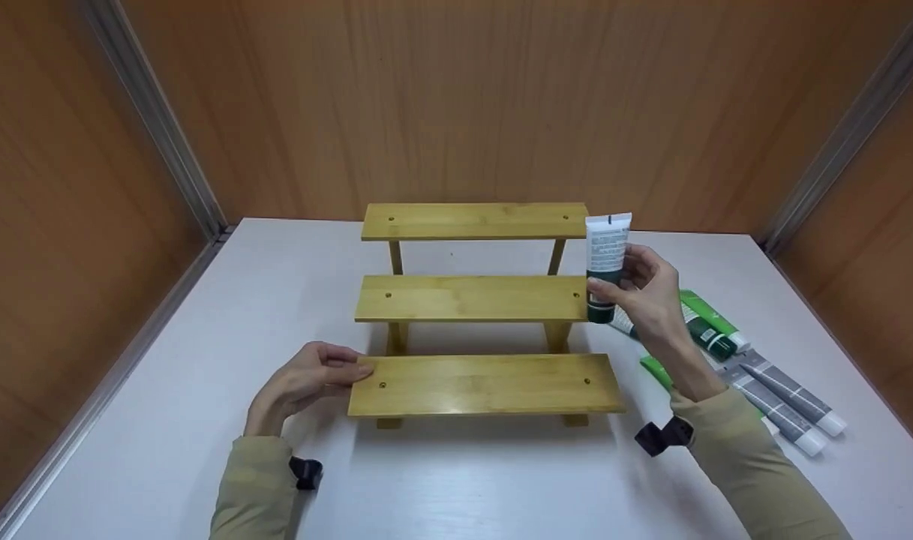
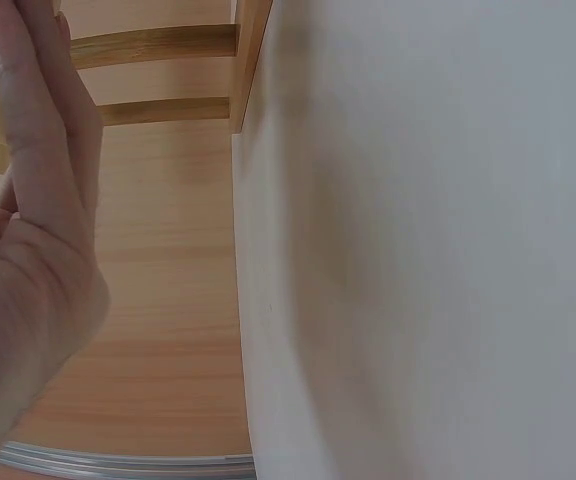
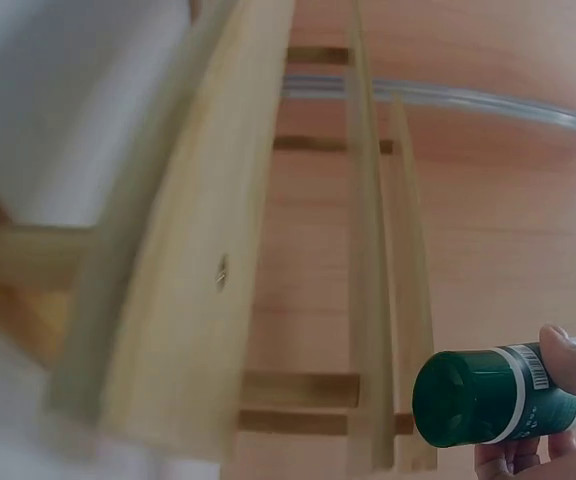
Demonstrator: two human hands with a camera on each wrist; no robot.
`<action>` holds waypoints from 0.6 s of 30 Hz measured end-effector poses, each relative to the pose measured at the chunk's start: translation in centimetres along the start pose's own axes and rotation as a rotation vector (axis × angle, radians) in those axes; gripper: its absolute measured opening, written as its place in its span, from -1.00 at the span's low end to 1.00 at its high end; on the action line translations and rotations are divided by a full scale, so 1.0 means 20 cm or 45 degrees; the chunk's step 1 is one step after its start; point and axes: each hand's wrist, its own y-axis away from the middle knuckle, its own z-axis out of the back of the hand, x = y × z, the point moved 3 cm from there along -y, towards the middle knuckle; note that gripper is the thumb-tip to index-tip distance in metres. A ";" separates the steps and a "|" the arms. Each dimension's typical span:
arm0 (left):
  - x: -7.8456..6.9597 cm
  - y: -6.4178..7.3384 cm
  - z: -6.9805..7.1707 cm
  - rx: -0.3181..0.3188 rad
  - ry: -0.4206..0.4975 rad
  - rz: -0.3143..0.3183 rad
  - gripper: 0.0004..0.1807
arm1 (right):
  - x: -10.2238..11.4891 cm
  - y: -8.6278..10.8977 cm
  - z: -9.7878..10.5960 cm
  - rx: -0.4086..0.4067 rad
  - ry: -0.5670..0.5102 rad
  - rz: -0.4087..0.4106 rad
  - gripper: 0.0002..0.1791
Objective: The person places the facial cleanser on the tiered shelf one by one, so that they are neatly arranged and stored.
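Rack, three shelves, left hand pinching near shelf, right hand gripping one tube, two grey tubes at right

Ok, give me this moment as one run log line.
left hand: pinches left end of bottom shelf | right hand: holds white-green tube, cap down, near rack | other tubes: lying on table, right of rack
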 end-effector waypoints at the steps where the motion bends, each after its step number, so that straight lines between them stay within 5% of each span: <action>1: 0.00 0.00 0.00 0.001 -0.001 0.001 -0.64 | 0.01 -0.01 -0.01 -0.004 -0.018 0.008 -0.30; 18: -0.01 -0.01 -0.01 0.019 -0.016 -0.008 -0.59 | 0.12 -0.17 -0.27 -0.050 -0.289 0.082 -0.38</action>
